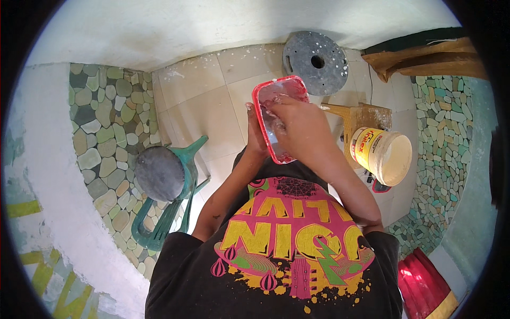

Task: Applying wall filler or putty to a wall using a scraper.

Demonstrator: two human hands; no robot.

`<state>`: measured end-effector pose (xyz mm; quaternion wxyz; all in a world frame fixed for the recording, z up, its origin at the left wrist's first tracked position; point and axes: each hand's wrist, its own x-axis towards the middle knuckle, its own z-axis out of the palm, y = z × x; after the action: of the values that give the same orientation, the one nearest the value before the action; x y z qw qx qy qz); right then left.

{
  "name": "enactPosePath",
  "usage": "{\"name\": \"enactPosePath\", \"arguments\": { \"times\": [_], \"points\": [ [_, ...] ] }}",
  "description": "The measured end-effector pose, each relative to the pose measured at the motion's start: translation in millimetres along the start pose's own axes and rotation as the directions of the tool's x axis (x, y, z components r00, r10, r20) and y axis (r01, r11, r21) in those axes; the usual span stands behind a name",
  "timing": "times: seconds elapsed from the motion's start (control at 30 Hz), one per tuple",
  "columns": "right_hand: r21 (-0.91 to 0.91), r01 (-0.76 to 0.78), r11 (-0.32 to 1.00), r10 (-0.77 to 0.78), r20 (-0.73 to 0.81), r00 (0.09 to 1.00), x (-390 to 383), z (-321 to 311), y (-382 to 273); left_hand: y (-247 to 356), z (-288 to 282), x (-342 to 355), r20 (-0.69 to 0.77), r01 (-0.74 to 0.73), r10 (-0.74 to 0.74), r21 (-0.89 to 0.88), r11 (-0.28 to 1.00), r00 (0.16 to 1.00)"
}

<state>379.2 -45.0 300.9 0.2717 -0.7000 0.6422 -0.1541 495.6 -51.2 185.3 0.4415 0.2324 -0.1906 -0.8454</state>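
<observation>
A rectangular plastic container with a red rim [258, 109] is held up in front of my chest, tilted so its inside faces me. White smears coat its walls and edge. My left hand [256, 132] grips it along its left side, with the fingers partly hidden behind it. Over the opening is my right hand [292, 122], its fingers bent down inside the container. White residue marks these fingers. The back of the hand hides whatever they may be holding.
A whitish bucket [396, 158] stands at the right by a wooden stool [364, 118]. A grey round disc [305, 74] rests near the far wall. At the left is a green plastic chair [191, 165] beside a dark round surface [159, 173]. Red fabric [422, 284] lies lower right.
</observation>
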Motion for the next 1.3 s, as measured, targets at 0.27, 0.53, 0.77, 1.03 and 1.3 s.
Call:
{"name": "enactPosePath", "arguments": {
  "times": [0.27, 0.53, 0.77, 1.03, 1.3],
  "points": [
    [0.050, -0.027, 0.998, 0.031, -0.065, 0.997, 8, 2, 2, -4, 1, 2, -0.067, -0.013, 0.016, 0.033, 0.999, 0.998],
    [0.078, -0.043, 0.996, 0.055, -0.159, 0.986, 2, -7, 2, 0, 2, -3, 0.002, -0.021, 0.021, 0.009, 1.000, 1.000],
    [0.067, 0.042, 0.997, -0.047, 0.070, 0.996, -1, 0, 3, -1, -17, -5, 0.098, 0.003, 0.006, -0.098, 0.995, 0.995],
    [0.125, 0.060, 0.990, -0.047, -0.100, 0.994, 6, -5, 8, -4, -3, -3, -0.075, -0.057, 0.068, 0.138, 0.989, 0.995],
    [0.156, 0.116, 0.981, -0.120, 0.018, 0.993, -1, -13, 17, -7, -28, 3, 0.146, -0.147, 0.165, -0.123, 0.981, 0.975]
  ]
}}
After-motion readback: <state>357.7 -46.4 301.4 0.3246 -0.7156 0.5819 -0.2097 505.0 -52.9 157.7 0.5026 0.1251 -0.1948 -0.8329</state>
